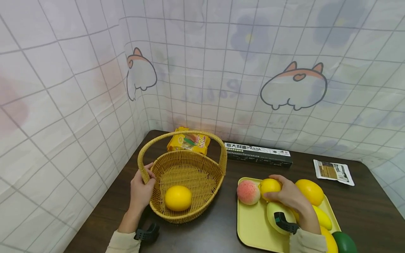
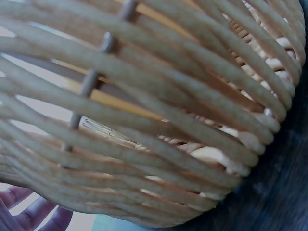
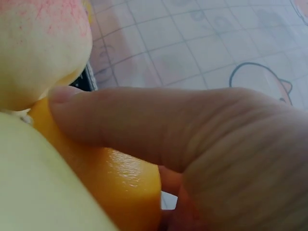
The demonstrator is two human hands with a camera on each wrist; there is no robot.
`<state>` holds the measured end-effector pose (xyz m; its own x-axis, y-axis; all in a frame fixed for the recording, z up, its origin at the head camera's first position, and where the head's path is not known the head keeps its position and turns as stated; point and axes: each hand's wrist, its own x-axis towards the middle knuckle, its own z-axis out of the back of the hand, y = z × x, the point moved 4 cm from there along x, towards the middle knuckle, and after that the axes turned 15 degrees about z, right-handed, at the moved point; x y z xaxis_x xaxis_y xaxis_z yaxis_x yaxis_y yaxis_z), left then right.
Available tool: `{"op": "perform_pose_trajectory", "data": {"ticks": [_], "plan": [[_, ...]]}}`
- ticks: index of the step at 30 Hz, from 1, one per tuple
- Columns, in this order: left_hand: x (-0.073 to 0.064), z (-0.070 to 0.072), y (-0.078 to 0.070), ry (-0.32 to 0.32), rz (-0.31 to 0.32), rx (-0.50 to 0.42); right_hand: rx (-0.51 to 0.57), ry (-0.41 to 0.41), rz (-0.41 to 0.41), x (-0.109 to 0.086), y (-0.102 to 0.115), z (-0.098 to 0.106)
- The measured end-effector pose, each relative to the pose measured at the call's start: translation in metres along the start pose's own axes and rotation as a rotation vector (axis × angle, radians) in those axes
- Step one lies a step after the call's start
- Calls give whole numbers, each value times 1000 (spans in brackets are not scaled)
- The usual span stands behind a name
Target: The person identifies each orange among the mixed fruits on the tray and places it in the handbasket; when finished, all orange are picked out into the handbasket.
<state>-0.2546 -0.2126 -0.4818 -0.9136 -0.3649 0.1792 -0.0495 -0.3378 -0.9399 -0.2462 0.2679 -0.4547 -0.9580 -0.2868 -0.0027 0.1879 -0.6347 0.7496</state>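
My left hand (image 1: 142, 188) grips the wicker basket (image 1: 183, 160) at its left side, where the handle joins the rim. Inside the basket lies one yellow fruit (image 1: 178, 198). Over the pale yellow tray (image 1: 251, 230), my right hand (image 1: 291, 195) holds a lemon (image 1: 270, 185) between thumb and fingers. The right wrist view shows the thumb lying across this lemon (image 3: 115, 178). A pink peach (image 1: 248, 192) sits left of it, and a large pale green fruit (image 1: 274, 215) lies just in front. Woven strands of the basket fill the left wrist view.
More yellow fruit (image 1: 309, 191) crowds the tray's right side, with a dark green fruit (image 1: 344, 242) at its near right corner. Behind the basket lies a yellow food packet (image 1: 190, 143). A black pasta box (image 1: 257, 154) and a white sachet (image 1: 333, 172) stand farther back.
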Motion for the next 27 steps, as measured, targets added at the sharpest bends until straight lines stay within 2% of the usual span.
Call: {"op": "perform_pose_trajectory", "data": {"ticks": [5,13,20,27], "plan": [[-2,0,-2,2,19,-2,-2,-40,-28,0,-1,0],[-19,5,-36,13,1,-1,2,-155,-48,-3,2,8],[-20,6,-38,18,17,-20,33,-205,-21,-3,9,15],[-18,5,-36,18,34,-35,80,-240,36,-3,26,18]]}}
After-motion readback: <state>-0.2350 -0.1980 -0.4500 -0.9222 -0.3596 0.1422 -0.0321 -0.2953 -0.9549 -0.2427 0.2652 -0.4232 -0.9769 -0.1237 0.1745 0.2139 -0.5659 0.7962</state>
